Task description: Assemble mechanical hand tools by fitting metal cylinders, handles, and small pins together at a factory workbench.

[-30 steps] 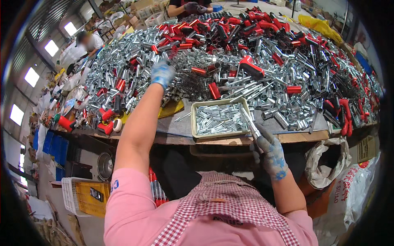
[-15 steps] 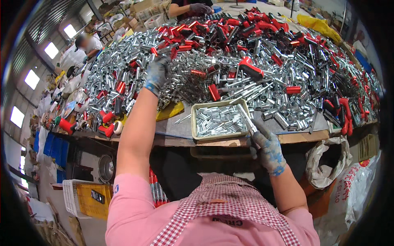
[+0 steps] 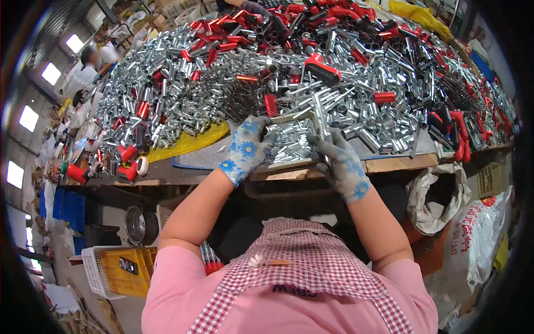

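A pale shallow tray (image 3: 298,116) of short silver metal pins (image 3: 293,140) sits at the table's front edge, between my two hands. Both wear grey gloves with blue flowers. My left hand (image 3: 248,146) is at the tray's left side, its fingers curled toward the thumb; whatever they pinch is too small or hidden to name. Over the tray's right side, my right hand (image 3: 343,165) is closed around long silver metal rods (image 3: 321,118), which point up and away from me. I cannot tell exactly how many it holds.
A wide heap of silver tubes (image 3: 364,136) and red and black handles (image 3: 322,69) covers the table. Yellow cloth (image 3: 192,142) lies at left front. Below stand a yellow crate (image 3: 125,267) and an open white sack (image 3: 439,206). Another person's gloved hand (image 3: 253,8) shows at the far side.
My left hand has come back from the heap to the tray's left side. My right hand has shifted slightly left and up over the tray, still holding the rods. The view has shifted a little.
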### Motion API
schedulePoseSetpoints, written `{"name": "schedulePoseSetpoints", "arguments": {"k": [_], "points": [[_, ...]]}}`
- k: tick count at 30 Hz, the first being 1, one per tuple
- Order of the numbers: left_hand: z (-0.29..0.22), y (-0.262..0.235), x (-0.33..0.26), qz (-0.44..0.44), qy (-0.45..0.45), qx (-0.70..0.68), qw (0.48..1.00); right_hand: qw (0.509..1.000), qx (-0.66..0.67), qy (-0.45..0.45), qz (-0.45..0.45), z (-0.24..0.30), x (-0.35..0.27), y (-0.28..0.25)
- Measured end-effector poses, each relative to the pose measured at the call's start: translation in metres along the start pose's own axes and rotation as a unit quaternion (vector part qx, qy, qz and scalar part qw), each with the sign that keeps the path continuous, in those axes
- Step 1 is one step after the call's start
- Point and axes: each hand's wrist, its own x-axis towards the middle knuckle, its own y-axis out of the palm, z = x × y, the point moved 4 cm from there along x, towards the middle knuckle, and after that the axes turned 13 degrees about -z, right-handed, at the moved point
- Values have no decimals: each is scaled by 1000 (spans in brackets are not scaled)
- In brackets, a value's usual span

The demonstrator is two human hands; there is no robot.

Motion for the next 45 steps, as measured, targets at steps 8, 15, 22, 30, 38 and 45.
{"name": "schedulePoseSetpoints", "arguments": {"k": [8,15,22,30,38,45], "points": [[-15,6,-25,47,23,-39,998,1000,4,-4,-7,-13,26,3],[-35,5,-34,52,126,-92,986,994,-90,-36,-50,-6,29,15],[-37,-10,-39,-76,103,-18,992,959,-115,-236,-107,-10,24,20],[-20,21,-76,42,-615,-514,596,894,-228,-363,-129,-9,8,34],[-38,40,-97,272,-443,-825,221,972,-10,-235,-23,-20,19,36],[-41,-11,-73,-118,-101,-210,965,943,-107,-306,-79,-17,15,27]]}}
